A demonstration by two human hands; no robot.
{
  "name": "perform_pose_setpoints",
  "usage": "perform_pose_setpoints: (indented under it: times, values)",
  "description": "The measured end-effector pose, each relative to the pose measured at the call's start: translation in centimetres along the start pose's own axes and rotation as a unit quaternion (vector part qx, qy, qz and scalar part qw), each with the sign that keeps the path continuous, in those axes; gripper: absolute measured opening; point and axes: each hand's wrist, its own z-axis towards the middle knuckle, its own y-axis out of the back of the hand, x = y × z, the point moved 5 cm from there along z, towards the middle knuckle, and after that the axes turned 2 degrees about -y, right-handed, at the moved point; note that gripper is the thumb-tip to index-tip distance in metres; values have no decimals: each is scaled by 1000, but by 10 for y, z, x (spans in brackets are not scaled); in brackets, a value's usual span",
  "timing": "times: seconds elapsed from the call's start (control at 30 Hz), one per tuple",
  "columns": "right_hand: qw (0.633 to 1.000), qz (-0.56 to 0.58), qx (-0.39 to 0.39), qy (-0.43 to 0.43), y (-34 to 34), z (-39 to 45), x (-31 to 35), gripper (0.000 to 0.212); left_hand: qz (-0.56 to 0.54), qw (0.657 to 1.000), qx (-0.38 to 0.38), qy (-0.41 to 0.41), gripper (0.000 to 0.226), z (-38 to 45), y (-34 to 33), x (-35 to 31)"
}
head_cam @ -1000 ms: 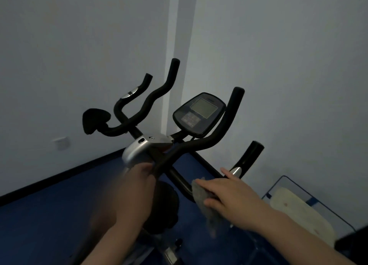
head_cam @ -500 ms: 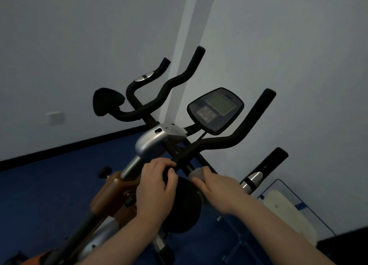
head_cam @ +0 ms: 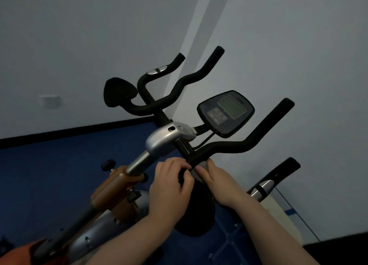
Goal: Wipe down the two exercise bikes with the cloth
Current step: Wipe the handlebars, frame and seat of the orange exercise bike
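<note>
Cloth point(head_cam: 200, 168) under right hand point(head_cam: 217, 183), against handlebar point(head_cam: 235, 145)

Black foam handlebars point(head_cam: 229, 145), black console point(head_cam: 226, 113) with grey-green screen. Silver clamp housing point(head_cam: 165, 140) and silver post; orange-brown frame point(head_cam: 117, 189) below it. Grey cloth point(head_cam: 200, 166), plain, no pattern. Dark blue floor point(head_cam: 49, 165), black skirting, pale grey-white walls point(head_cam: 79, 35).

console point(head_cam: 226, 112) and handlebars point(head_cam: 239, 143) crowding above, perhaps open room left over floor point(head_cam: 49, 165)
</note>
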Motion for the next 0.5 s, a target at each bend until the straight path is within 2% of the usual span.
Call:
perform_pose_setpoints:
  times: [0.07, 0.13, 0.23, 0.3, 0.37, 0.5]
  values:
    - [999, -36, 8, 1, -3, -12, -8, 37, -4, 1000, 1, -4, 14, -1, 0, 1]
    - [994, -93, 53, -1, -1, -20, -21, 32, -2, 1000, 1, -3, 13, -1, 0, 1]
    - [991, -90, 100, -7, 5, -15, -21, 38, 4, 1000, -1, -1, 12, -2, 1, 1]
    - [996, -61, 58, -3, 5, -6, -7, 45, 7, 1000, -4, -1, 11, -1, 1, 2]
    - [999, -33, 16, 6, 2, -6, -1, 44, 12, 1000, -4, -1, 10, -2, 0, 1]
    - [983, -173, 39, 48, 13, -29, -18, 37, 31, 999, -14, 3, 14, -2, 2, -1]
